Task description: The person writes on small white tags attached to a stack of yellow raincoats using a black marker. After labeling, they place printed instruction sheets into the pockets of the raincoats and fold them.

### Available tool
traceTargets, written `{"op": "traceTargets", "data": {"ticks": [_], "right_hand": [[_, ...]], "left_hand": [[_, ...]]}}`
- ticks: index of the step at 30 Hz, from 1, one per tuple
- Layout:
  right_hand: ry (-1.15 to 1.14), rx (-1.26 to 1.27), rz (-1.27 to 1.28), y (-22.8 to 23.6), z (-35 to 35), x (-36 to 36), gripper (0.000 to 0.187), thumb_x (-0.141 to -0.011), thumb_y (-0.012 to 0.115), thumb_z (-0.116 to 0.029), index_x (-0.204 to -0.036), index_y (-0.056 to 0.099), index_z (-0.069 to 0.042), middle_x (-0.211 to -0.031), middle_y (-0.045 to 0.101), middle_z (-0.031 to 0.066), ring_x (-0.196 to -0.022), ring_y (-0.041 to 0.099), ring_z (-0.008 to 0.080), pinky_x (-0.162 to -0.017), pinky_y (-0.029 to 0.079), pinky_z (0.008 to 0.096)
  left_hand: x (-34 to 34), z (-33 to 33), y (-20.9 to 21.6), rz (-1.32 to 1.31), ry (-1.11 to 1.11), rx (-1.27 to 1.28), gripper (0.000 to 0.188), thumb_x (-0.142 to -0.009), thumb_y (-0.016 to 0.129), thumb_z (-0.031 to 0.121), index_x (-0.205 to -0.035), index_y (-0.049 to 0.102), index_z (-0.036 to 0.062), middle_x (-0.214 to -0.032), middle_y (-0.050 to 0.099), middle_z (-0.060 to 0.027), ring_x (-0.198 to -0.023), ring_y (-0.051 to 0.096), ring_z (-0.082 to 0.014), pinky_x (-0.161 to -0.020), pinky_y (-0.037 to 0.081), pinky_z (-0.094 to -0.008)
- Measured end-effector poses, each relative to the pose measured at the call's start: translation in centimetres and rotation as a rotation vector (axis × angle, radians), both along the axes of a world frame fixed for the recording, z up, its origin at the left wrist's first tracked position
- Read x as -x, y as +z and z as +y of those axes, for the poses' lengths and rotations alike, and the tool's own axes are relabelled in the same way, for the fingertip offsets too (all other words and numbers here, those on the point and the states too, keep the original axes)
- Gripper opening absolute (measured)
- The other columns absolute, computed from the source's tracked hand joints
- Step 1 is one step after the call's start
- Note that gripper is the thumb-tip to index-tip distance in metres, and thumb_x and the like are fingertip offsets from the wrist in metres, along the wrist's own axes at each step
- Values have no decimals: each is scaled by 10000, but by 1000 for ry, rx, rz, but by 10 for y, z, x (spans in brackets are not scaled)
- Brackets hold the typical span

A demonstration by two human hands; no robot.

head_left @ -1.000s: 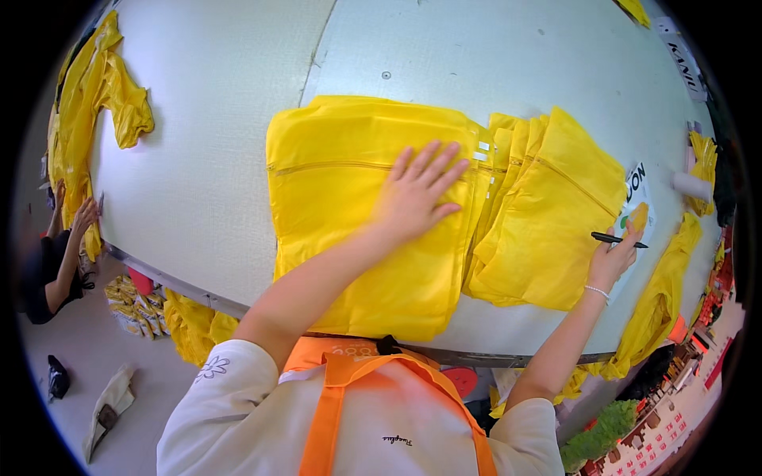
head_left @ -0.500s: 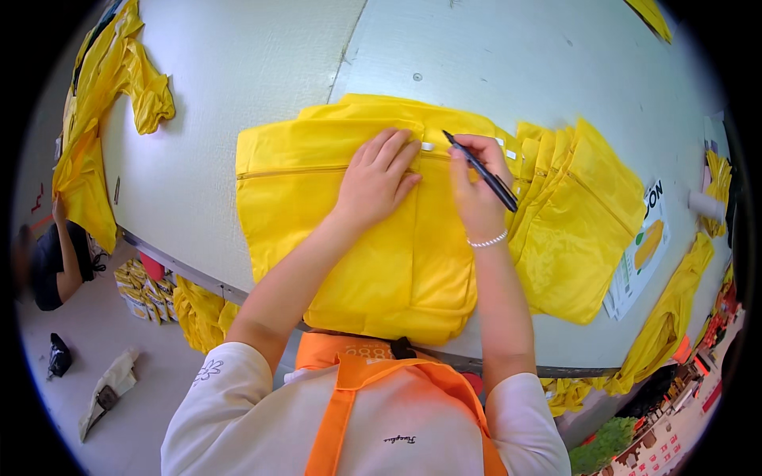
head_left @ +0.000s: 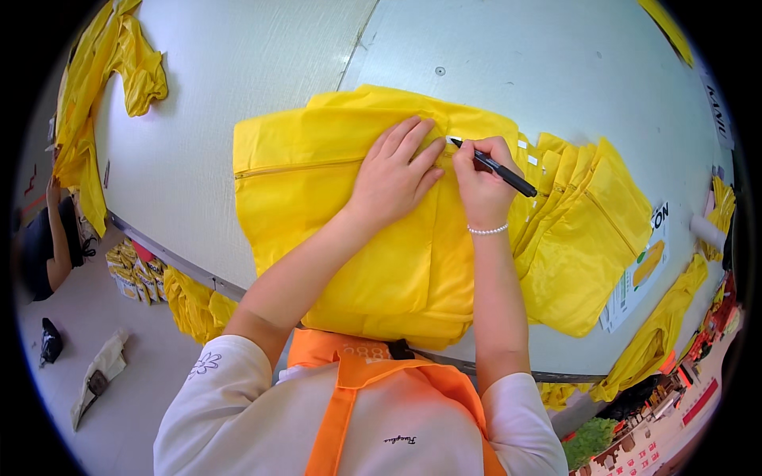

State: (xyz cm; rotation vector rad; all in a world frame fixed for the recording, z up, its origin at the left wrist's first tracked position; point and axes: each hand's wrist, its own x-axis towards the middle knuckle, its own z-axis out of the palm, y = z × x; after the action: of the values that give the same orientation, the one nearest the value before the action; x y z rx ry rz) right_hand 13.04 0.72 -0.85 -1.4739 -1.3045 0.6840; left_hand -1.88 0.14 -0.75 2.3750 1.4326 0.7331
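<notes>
White cutting table (head_left: 262,71): your left hand (head_left: 393,178) lies flat on the yellow garment (head_left: 349,238), your right hand (head_left: 479,178) grips a black pen (head_left: 494,166); loose fabric could smear the mark.

The left hand (head_left: 394,174) is covering the stretch of yellow garment (head_left: 357,238) under its palm, and the fingers (head_left: 413,139) are hiding the seam just left of the pen (head_left: 496,168) tip, so the mark there is too small to tell. The right hand (head_left: 480,178) is wrapping the pen's middle, hiding it. The garment's near edge is disappearing behind the orange apron (head_left: 373,381).
</notes>
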Motion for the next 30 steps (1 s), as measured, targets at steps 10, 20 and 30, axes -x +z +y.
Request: {"op": "traceTargets", "data": {"ticks": [10, 20, 30], "right_hand": [[40, 2, -115, 1, 1, 2, 150, -746, 666, 1, -709, 526, -36, -588, 506, 74, -486, 477, 127, -472, 413, 263], [12, 48, -238, 25, -47, 2, 168, -784, 673, -60, -906, 559, -41, -695, 541, 107, -634, 542, 228, -569, 436, 332], [-297, 45, -147, 101, -108, -58, 164, -858, 599, 8, -976, 499, -47, -950, 476, 39, -910, 463, 157, -827, 393, 284]], "left_hand": [[-1, 1, -2, 0, 4, -5, 347, -822, 634, 253, -1122, 614, 80, -1277, 516, -106, -1228, 451, -295, -1004, 381, -429], [7, -3, -7, -179, 2, 39, 341, -872, 568, 243, -1153, 570, 49, -1274, 516, -140, -1214, 458, -327, -1013, 373, -437], [-11, -13, 42, -544, -131, -136, 403, -932, 482, 279, -1238, 501, 18, -1318, 490, -170, -1218, 457, -364, -1015, 361, -459]]}}
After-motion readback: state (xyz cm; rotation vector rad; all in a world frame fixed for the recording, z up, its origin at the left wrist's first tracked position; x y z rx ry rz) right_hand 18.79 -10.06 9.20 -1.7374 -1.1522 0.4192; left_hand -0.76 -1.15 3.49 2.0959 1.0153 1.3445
